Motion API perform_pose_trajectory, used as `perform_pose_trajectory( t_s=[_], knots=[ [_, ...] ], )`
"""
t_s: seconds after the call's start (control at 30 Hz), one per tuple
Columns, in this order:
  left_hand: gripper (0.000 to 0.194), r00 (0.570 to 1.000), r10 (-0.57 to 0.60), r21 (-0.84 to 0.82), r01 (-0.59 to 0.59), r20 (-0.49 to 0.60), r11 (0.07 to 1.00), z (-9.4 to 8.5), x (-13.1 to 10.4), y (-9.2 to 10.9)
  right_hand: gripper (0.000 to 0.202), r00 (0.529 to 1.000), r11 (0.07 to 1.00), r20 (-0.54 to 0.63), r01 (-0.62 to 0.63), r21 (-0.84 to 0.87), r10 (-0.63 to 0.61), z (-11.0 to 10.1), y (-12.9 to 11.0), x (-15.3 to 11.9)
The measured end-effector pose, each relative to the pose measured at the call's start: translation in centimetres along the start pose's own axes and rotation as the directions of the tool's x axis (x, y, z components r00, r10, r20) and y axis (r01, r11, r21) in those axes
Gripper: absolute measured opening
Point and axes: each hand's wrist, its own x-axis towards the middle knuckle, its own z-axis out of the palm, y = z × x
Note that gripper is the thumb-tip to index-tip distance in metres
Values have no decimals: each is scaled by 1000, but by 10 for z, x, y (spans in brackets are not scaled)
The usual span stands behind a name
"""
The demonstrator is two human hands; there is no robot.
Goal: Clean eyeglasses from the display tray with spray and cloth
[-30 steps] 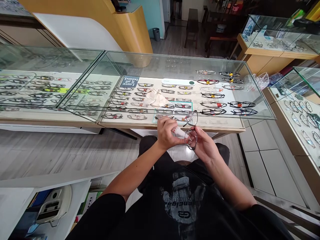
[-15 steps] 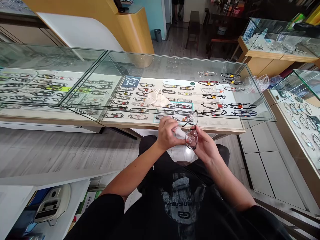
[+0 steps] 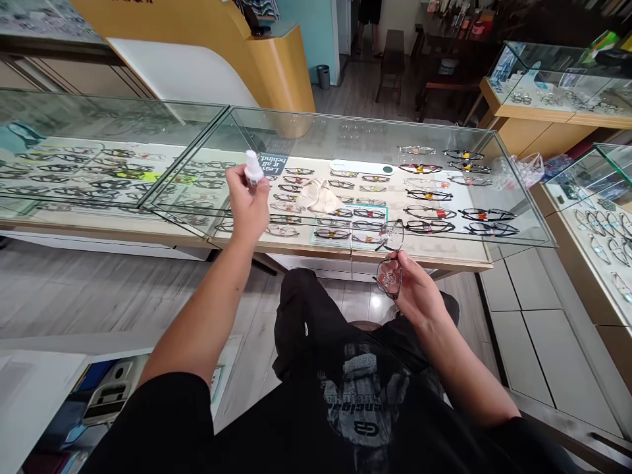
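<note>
My left hand (image 3: pixel 248 204) is closed around a small white spray bottle (image 3: pixel 253 166), held upright over the front left part of the glass display case (image 3: pixel 424 250). My right hand (image 3: pixel 417 289) grips a pair of dark-rimmed eyeglasses (image 3: pixel 399 254) near the bridge, in front of the case. The glasses are turned so that one lens sits above the other. Wet-looking spots show on both lenses. Between my hands, a crumpled cream cloth (image 3: pixel 318 196) lies on the case.
Rows of eyeglass frames (image 3: pixel 428 195) lie inside the case. More glass cases stand at the left and at the right (image 3: pixel 587 197). A white shelf unit (image 3: pixel 39 388) is at the lower left. Farther back are a bin (image 3: pixel 323 76), a bench (image 3: pixel 392 62) and a person's legs (image 3: pixel 369 26).
My left hand has carried the spray bottle away from the glasses, up and to the left. My right hand still holds the glasses in nearly the same pose. The view has shifted slightly.
</note>
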Motion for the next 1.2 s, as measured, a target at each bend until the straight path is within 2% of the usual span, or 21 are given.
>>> perform_pose_trajectory(
  t_s=[0.07,0.17,0.27,0.37,0.53,0.67,0.87,0.9,0.97,1.03,1.07,1.1,1.17,1.2],
  knots=[
    [64,997,-58,-5,58,-41,998,-5,21,-20,25,999,999,-2,33,-11,-33,2,-1,-2],
    [67,992,-125,-2,125,11,992,-4,40,-43,28,996,994,14,92,-60,-92,4,-3,-4],
    [59,984,-172,1,172,40,985,2,47,-55,28,991,986,33,132,-107,-129,4,-5,-6],
    [46,979,-193,0,194,57,981,9,47,-60,27,987,977,31,158,-142,-155,4,-6,-7],
    [37,976,-209,10,209,63,978,13,39,-51,27,984,970,30,176,-166,-173,3,-5,-5],
    [40,970,-236,29,235,59,972,14,34,-42,24,983,967,26,182,-181,-180,2,-4,-2],
    [45,971,-222,48,218,91,975,16,34,-44,26,983,967,24,182,-177,-181,3,-5,0],
    [48,974,-215,47,212,76,976,15,32,-43,26,984,968,22,178,-177,-177,3,-5,1],
    [55,985,-170,71,173,-43,982,13,22,-34,26,984,969,21,176,-174,-175,3,-5,1],
    [55,976,-57,141,88,-210,986,10,10,-16,25,985,970,23,175,-171,-174,3,-4,2],
    [51,971,15,176,28,-238,984,8,3,-6,24,985,970,24,174,-171,-173,3,-4,2],
    [44,978,77,206,-37,-193,978,8,-3,6,24,985,969,23,174,-173,-173,3,-4,3],
    [33,984,166,254,-176,60,951,9,-13,28,24,985,968,21,175,-180,-174,3,-3,4],
    [32,964,186,283,-235,190,930,11,-16,38,25,984,967,23,177,-182,-176,4,-2,4]
  ],
)
